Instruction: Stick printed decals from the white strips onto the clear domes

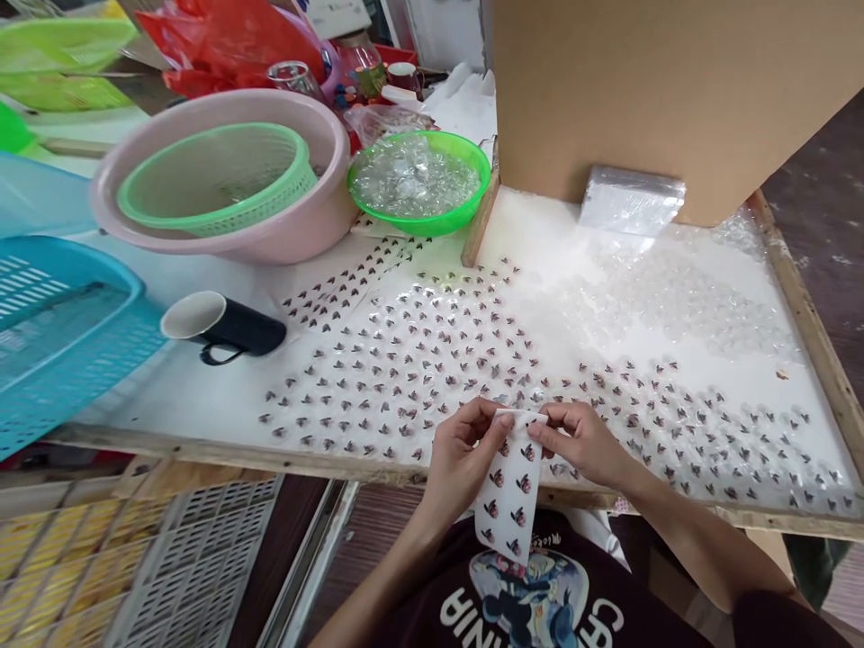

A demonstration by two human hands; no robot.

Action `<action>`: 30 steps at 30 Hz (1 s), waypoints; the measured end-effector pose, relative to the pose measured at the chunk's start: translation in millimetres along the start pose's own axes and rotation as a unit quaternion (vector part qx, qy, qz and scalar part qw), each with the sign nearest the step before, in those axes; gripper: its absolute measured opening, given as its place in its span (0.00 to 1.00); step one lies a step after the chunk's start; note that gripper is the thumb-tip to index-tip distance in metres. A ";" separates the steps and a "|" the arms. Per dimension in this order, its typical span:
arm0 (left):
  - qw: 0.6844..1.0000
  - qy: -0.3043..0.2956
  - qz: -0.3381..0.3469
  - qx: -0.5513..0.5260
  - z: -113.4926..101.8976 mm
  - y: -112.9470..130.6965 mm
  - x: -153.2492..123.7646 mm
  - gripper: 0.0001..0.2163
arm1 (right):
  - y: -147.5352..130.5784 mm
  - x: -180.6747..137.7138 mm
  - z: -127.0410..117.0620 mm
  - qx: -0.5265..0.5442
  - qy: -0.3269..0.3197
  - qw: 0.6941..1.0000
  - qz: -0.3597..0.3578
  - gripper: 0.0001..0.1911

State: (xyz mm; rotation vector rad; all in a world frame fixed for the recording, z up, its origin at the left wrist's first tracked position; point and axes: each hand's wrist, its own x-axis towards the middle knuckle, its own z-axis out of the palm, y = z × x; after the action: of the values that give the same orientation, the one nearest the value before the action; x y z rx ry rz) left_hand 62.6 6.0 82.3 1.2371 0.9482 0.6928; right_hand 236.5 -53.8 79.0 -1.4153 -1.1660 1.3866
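Both hands hold a white sticker sheet (508, 504) with small red-and-dark printed figures, hanging down over the table's front edge. My left hand (465, 454) pinches its upper left corner. My right hand (584, 441) pinches the top right edge, fingertips close together. Just beyond the hands, rows of several small clear domes with the same printed figure (418, 360) lie spread on the white table top (607, 270).
A black mug (226, 326) lies on its side at left, next to a blue basket (60, 333). Behind stand a pink basin (317, 225) holding a green strainer (216, 175), a green bowl of clear pieces (418, 180), a cardboard box (675, 90) and a plastic-wrapped packet (631, 200).
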 end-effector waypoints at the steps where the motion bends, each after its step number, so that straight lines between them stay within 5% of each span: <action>1: 1.000 0.002 -0.004 0.005 0.1 -0.9 -0.8 0.12 | 0.5 -2.3 0.2 -0.016 0.009 1.000 -0.008 0.18; 20: 0.985 0.047 0.056 0.157 1.1 -21.9 -2.0 0.16 | 7.8 -8.6 4.9 -0.083 0.209 0.959 -0.173 0.02; 24: 0.986 0.006 0.069 0.153 3.5 -26.8 -1.0 0.17 | 9.2 -0.7 11.8 -0.012 0.147 0.982 -0.114 0.17; 30: 0.988 -0.034 0.065 0.137 1.7 -30.7 -1.3 0.15 | 15.9 1.1 18.3 0.058 0.124 0.982 -0.130 0.16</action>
State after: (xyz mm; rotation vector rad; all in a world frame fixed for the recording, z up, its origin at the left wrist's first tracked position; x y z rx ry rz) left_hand 61.9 -2.6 52.8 1.5667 0.9335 0.6317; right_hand 219.3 -57.4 62.2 -1.2613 -1.0482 1.0463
